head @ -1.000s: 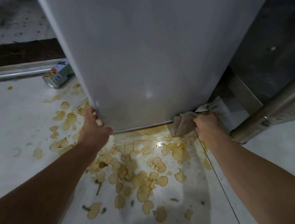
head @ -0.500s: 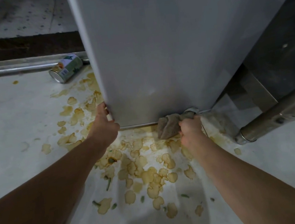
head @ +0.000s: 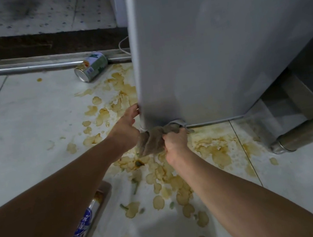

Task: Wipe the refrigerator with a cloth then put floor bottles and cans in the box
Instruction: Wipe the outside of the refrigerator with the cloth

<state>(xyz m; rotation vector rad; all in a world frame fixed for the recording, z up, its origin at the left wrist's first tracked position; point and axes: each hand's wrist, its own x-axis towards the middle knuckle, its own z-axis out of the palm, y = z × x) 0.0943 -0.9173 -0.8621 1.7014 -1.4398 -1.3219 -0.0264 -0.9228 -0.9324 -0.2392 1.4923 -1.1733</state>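
Fingers of the right hand (head: 174, 142) are curled tight round the crumpled grey-brown cloth (head: 152, 141), which we find bunched against the bottom front corner of the tall pale grey metal refrigerator (head: 212, 50), just where its lower edge meets the floor. Part of the cloth hangs loose below the fist, over the spill. The left hand (head: 127, 128) lies against the refrigerator's left edge, its fingers fairly straight and touching the corner; we cannot tell whether the fingertips hook behind that edge.

We judge the step in hand to be wiping the lowest strip of the refrigerator's front. To do it well, we would keep a flat fold of cloth on the metal rather than a ball, run it along the bottom trim in one direction, and keep the trailing end out of the yellow-brown puddles on the white tiled floor (head: 21, 121), since a soiled cloth would smear the panel. The bracing hand should steady the corner without pushing on it.

The collecting half of the task looks undone: a green-and-white labelled tin can (head: 92, 66) lies on its side by the metal floor rail (head: 13, 68), and a blue-and-white printed can or packet (head: 84, 223) sits partly hidden under the left forearm. No box is in view.
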